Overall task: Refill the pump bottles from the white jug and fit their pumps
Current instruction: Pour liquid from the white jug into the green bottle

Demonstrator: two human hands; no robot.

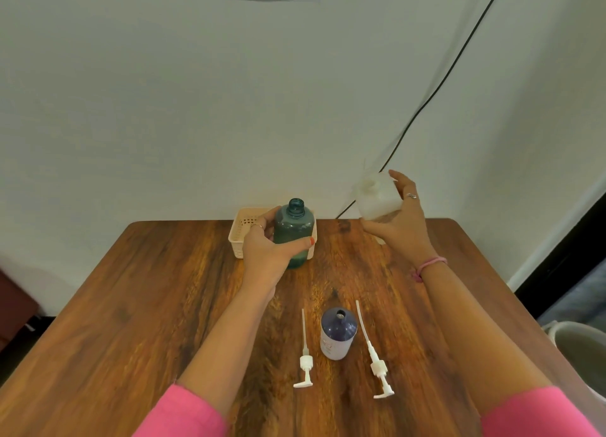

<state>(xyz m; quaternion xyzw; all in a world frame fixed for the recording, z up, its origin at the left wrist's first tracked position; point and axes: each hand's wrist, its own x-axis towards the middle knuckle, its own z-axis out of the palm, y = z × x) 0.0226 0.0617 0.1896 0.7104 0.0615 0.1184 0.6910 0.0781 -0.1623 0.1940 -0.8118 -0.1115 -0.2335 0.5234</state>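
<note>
We see the left hand (267,251) wrapped around the teal bottle (294,231), uncapped, upright, just in front of the cream basket (241,236) at the counter's (147,305) far edge. Right of that basket, the right hand (398,218) grips the white jug (377,198), raised above the counter and tilted. Nearer us than the basket, the purple bottle (337,333) stands open between 2 pumps: the left pump (305,361) and the right pump (375,361), both lying flat.

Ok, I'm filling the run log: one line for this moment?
left hand: holds teal bottle, uncapped | right hand: holds white jug raised | purple bottle: open | pumps: on table
</note>
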